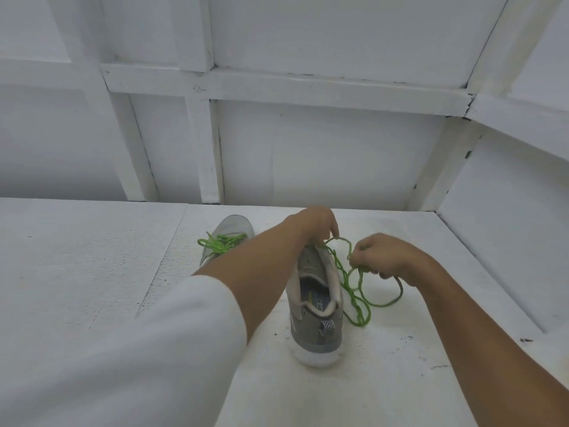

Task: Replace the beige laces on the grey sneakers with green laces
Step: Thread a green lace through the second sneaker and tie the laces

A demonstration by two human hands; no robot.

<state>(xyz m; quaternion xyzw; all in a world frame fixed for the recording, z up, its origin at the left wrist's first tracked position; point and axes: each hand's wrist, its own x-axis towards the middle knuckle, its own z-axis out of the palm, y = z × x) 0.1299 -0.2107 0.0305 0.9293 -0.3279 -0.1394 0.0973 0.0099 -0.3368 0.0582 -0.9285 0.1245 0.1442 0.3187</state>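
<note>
A grey sneaker (314, 306) stands in front of me, heel toward me and toe pointing away. My left hand (314, 224) covers its front and pinches a green lace (357, 298) above the eyelets. My right hand (388, 257) grips the same lace just right of the shoe, and its loose loops trail down onto the table beside the shoe. A second grey sneaker (229, 231) lies further back on the left with a green lace (220, 243) threaded through it. No beige lace is in view.
The white table (92, 272) runs out to the left and toward me. A white panelled wall (308, 149) closes the back, and a white side panel (498, 241) rises at the right. My left sleeve (123, 349) covers the lower left.
</note>
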